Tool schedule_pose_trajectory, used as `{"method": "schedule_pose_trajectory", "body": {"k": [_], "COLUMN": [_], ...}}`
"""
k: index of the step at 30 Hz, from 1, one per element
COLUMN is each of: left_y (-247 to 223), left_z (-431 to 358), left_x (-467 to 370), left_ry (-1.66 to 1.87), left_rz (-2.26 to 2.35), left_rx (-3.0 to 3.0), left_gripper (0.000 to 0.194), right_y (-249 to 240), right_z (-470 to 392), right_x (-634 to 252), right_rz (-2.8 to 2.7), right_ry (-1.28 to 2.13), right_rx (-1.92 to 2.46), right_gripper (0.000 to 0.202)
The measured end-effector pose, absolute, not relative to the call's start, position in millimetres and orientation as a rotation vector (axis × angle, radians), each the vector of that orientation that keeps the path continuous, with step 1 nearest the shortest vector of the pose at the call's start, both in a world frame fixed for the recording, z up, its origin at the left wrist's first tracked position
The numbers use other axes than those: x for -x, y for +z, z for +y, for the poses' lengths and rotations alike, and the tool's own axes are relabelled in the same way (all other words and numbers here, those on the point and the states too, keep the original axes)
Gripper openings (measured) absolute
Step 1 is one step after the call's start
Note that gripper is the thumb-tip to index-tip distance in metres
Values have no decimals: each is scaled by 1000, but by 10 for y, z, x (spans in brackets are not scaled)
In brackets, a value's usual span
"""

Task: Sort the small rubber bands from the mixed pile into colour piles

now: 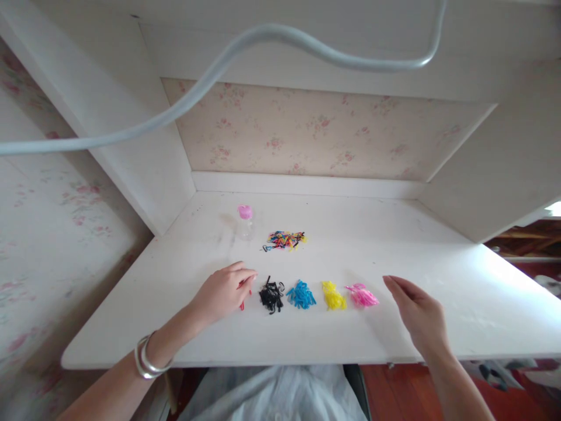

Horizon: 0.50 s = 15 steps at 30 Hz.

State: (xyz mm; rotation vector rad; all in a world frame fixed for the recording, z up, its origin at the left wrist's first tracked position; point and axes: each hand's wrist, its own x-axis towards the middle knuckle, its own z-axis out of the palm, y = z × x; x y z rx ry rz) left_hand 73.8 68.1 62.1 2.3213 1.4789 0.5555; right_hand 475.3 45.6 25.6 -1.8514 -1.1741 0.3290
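My left hand [225, 290], silver bangles on its wrist, is above a few red rubber bands [242, 306] that it partly hides. Its fingers are bent and pinched together; whatever may be between them does not show. A pile of black rubber bands [272, 296] lies just right of it, followed by blue bands [301, 294], yellow bands [333, 296] and pink bands [362, 295] in a row. To the right of the pink pile, my right hand [418, 313] is closed in a pinch, apart from the bands. Anything in that pinch is too small to make out.
Farther back lies a mixed heap of coloured bands [287, 240]. A small clear bottle with a pink lid [245, 213] stands to its left. The white desk [350, 222] has side panels and a back ledge. A pale cable [280, 32] crosses the view overhead.
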Motion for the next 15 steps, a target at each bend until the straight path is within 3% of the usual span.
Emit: {"method": "schedule_pose_trajectory", "body": {"k": [8, 15], "left_y": [355, 121], "left_z": [149, 56], "left_x": [-228, -87], "left_ry": [824, 922], "left_rz": [1649, 1703], "left_rx": [-1817, -1716], "left_gripper": [29, 26], "right_y": [891, 668], "right_z": [803, 1261], "right_x": [-3473, -2603], "right_rz": [-2084, -2534], "right_ry": [557, 257], "right_rx": [1588, 1787], "right_gripper": [33, 35]}}
